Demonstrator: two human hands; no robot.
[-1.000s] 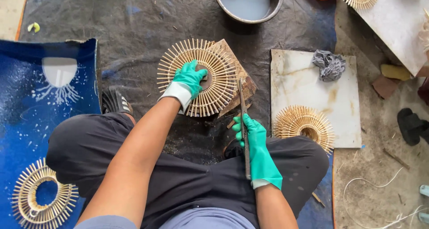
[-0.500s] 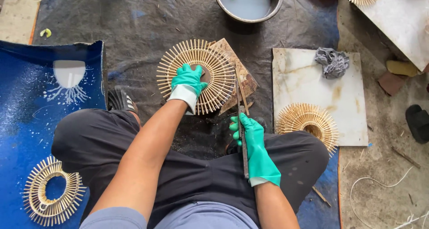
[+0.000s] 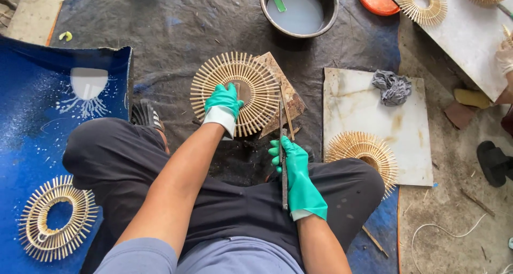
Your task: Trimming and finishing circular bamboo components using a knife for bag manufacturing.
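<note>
The hands work close together over a dark tarp (image 3: 176,33) spread on the floor: the left hand (image 3: 223,104), in a green glove, presses flat with fingers spread on a round sunburst ring of thin bamboo sticks (image 3: 235,92), apparently to pin it so that it cannot slide or spin. The ring lies on a small worn wooden block (image 3: 283,84) near the middle of the tarp, which seems to serve as a hard base under the edge being worked. The right hand (image 3: 296,172), also gloved, is closed around a long narrow blade (image 3: 281,146) that stands on edge with its tip at the ring's right rim, a position that suits trimming the stick ends. A metal basin of cloudy water (image 3: 300,9) stands at the tarp's far edge. To the right, a pale board (image 3: 374,124) carries a second ring (image 3: 363,154) and a crumpled grey rag (image 3: 393,87); a third ring (image 3: 56,218) lies on a blue sheet (image 3: 37,130) to the left.
</note>
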